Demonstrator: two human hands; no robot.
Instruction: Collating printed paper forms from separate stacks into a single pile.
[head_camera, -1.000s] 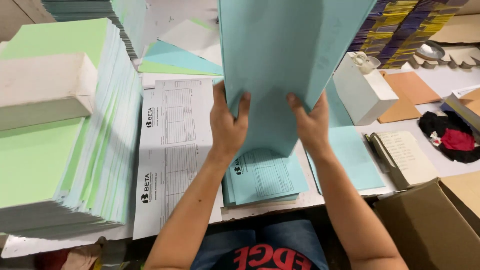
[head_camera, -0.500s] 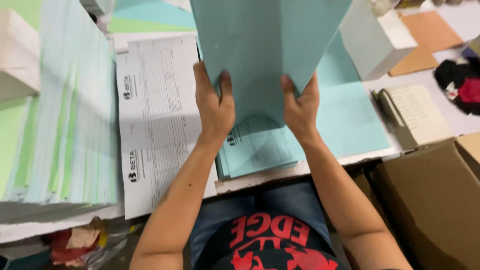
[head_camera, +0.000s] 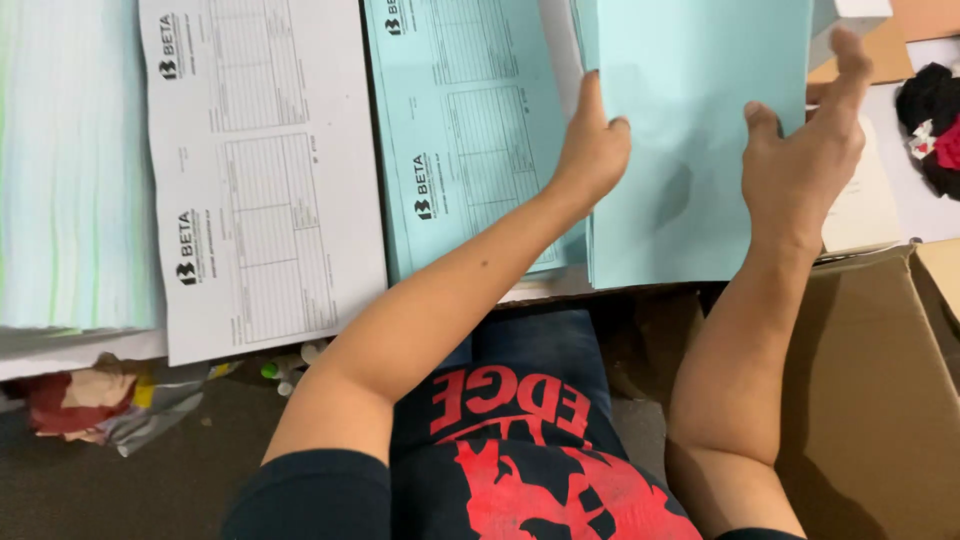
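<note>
Squaring the Blue Sheets

Carefully now: keep left hand (head_camera: 592, 150) curled on the near-left edge of the plain blue sheet stack (head_camera: 700, 130), thumb under, fingers over. Right hand (head_camera: 800, 150) half open, fingers splayed against the right edge, not clamped. Stack over the table's front edge, beside the printed blue forms (head_camera: 465, 130). Tap edges flush; avoid creasing.

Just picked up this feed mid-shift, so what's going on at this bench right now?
A person is handling a stack of blank light-blue sheets with both bare hands. The left hand grips its left edge; the right hand rests on its right side, fingers spread. Beside it lie a blue printed form and a white printed form, with a tall paper pile at far left. A cardboard box sits by the right arm.
</note>
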